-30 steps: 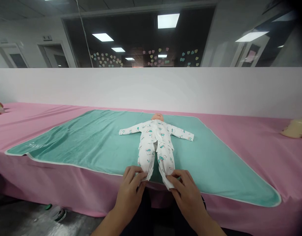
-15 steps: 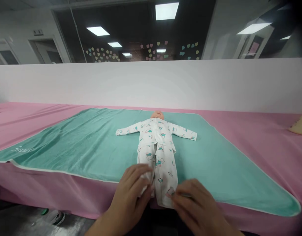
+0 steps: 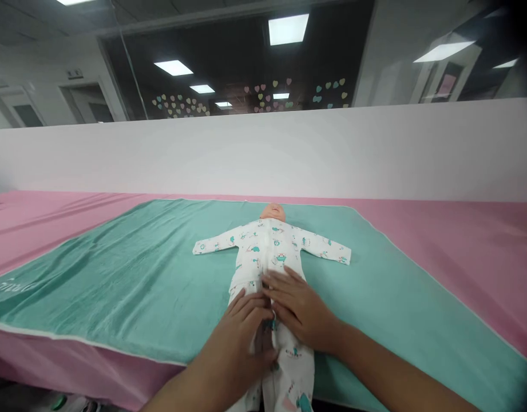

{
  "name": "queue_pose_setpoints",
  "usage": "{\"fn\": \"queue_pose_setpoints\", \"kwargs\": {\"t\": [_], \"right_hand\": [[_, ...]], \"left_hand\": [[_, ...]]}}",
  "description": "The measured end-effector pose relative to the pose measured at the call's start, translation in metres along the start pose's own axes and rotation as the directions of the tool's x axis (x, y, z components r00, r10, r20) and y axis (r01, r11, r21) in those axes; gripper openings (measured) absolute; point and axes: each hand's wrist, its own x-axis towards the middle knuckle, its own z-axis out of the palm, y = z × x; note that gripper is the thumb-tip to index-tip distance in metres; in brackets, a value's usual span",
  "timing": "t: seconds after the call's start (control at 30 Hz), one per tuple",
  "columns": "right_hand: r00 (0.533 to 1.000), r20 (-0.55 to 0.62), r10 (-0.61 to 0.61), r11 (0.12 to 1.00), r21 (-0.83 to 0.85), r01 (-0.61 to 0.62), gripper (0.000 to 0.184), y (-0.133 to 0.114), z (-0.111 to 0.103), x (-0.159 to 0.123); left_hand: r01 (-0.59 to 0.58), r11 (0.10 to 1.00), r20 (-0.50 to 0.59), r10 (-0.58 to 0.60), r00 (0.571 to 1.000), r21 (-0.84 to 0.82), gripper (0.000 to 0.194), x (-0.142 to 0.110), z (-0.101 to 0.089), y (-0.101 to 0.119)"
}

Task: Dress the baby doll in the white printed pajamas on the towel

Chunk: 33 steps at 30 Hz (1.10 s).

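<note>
A baby doll (image 3: 272, 212) lies on its back on a teal blanket (image 3: 151, 286), head toward the wall and arms spread. It wears a white printed top (image 3: 250, 249) with long sleeves and matching white trousers (image 3: 304, 366). My left hand (image 3: 240, 337) rests over the trouser leg on the left, fingers apart, thumb over the gap between the legs. My right hand (image 3: 300, 306) lies flat across the doll's waist, where top and trousers meet, its fingertips close to my left fingers. The cloth beneath both hands is hidden.
Under the blanket a pink cover (image 3: 469, 246) spreads over the table. A white low wall (image 3: 229, 160) runs behind it, with dark glass and heart stickers above. At the lower left, an object with a green part (image 3: 59, 402) sits on the floor.
Both hands have moved up from the trouser cuffs, the right one to the waist. My right fingers have released the cuff and flattened. The view has shifted closer to the doll.
</note>
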Motion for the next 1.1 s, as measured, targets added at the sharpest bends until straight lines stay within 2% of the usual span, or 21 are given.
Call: {"fn": "queue_pose_setpoints", "kwargs": {"t": [0.07,0.13,0.17,0.23,0.3,0.33,0.37,0.43,0.5,0.6,0.67,0.73,0.77,0.83,0.87,0.97,1.03,1.1], "right_hand": [[0.999,0.007,-0.052,0.994,0.095,0.051,0.03,-0.003,-0.002,-0.003],[0.997,-0.047,-0.066,0.975,0.208,0.074,0.025,-0.002,-0.004,-0.003],[0.994,-0.106,-0.04,0.964,0.259,0.066,0.024,0.002,-0.005,-0.003],[0.966,-0.236,0.103,0.939,0.342,-0.017,0.025,0.016,-0.009,-0.003],[0.894,-0.315,0.32,0.896,0.407,-0.178,0.027,0.038,-0.014,-0.005],[0.846,-0.318,0.428,0.861,0.428,-0.274,0.029,0.052,-0.015,-0.007],[0.796,-0.307,0.521,0.82,0.439,-0.368,0.032,0.065,-0.015,-0.009],[0.722,-0.271,0.637,0.758,0.393,-0.521,0.038,0.093,-0.01,-0.013],[0.688,-0.272,0.673,0.739,0.266,-0.619,0.047,0.115,-0.001,-0.017],[0.703,-0.295,0.648,0.731,-0.018,-0.682,0.056,0.138,0.009,-0.021],[0.703,-0.269,0.658,0.678,-0.194,-0.709,0.056,0.148,0.008,-0.028],[0.653,-0.224,0.724,0.585,-0.304,-0.752,0.056,0.155,-0.002,-0.038],[0.604,-0.205,0.77,0.528,-0.328,-0.784,0.055,0.159,-0.008,-0.044],[0.519,-0.154,0.841,0.448,-0.342,-0.826,0.054,0.165,-0.02,-0.056],[0.509,-0.13,0.851,0.444,-0.341,-0.829,0.054,0.168,-0.025,-0.062],[0.532,-0.132,0.836,0.462,-0.352,-0.814,0.055,0.173,-0.032,-0.073],[0.552,-0.199,0.81,0.461,-0.365,-0.809,0.057,0.172,-0.032,-0.075],[0.593,-0.274,0.757,0.504,-0.334,-0.797,0.058,0.161,-0.033,-0.07]], "left_hand": [[-0.028,0.997,0.038,0.031,0.999,-0.065,0.028,-0.009,-0.003,0.003],[0.003,0.982,0.067,0.01,0.998,-0.188,0.018,-0.016,-0.011,0.008],[0.066,0.96,0.075,-0.048,0.996,-0.271,0.016,-0.018,-0.017,0.009],[0.232,0.862,0.089,-0.215,0.972,-0.451,0.022,-0.022,-0.032,0.011],[0.342,0.745,0.071,-0.371,0.926,-0.573,0.027,-0.023,-0.047,0.006],[0.372,0.711,0.035,-0.44,0.897,-0.597,0.027,-0.023,-0.053,0.001],[0.387,0.706,-0.017,-0.492,0.871,-0.592,0.025,-0.021,-0.057,-0.006],[0.395,0.772,-0.134,-0.518,0.845,-0.498,0.022,-0.013,-0.058,-0.019],[0.375,0.869,-0.2,-0.45,0.87,-0.324,0.025,0.003,-0.051,-0.029],[0.301,0.948,-0.209,-0.317,0.925,-0.105,0.04,0.037,-0.033,-0.031],[0.182,0.983,-0.187,-0.172,0.967,0.038,0.044,0.056,-0.023,-0.026],[0.037,0.992,-0.072,-0.029,0.997,0.118,0.044,0.065,-0.018,-0.019],[-0.014,0.991,-0.018,0.016,1.0,0.131,0.043,0.064,-0.017,-0.016],[-0.049,0.994,0.045,0.045,0.998,0.098,0.042,0.055,-0.02,-0.013],[-0.042,0.997,0.048,0.039,0.998,0.058,0.042,0.046,-0.022,-0.014],[0.042,0.991,-0.014,-0.044,0.999,-0.126,0.038,0.007,-0.03,-0.022],[0.127,0.968,-0.09,-0.149,0.985,-0.215,0.036,-0.029,-0.035,-0.031],[0.224,0.951,-0.156,-0.259,0.953,-0.213,0.032,-0.072,-0.039,-0.04]]}}
